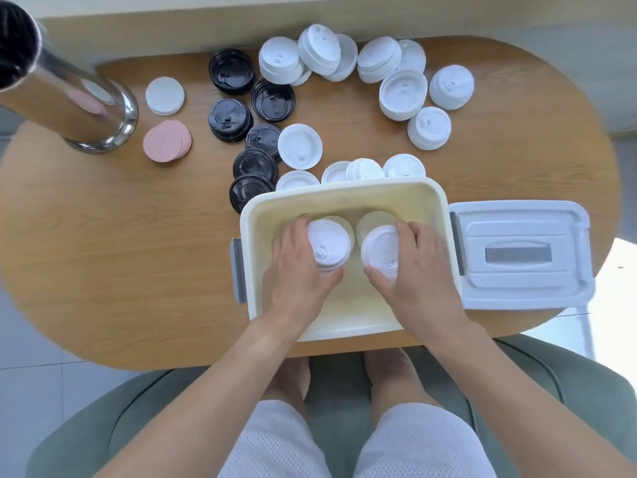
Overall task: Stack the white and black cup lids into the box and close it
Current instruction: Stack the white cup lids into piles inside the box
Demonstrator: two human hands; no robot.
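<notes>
White lids [329,244] spouts nearward, in box [344,194]

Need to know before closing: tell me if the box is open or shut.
Open: the box has no cover, and its lid lies on the table beside it.

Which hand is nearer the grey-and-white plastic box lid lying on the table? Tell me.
Right. The right hand grips a white cup lid inside the cream box, on the side next to the box lid. The left hand holds another on the box's far side.
</notes>
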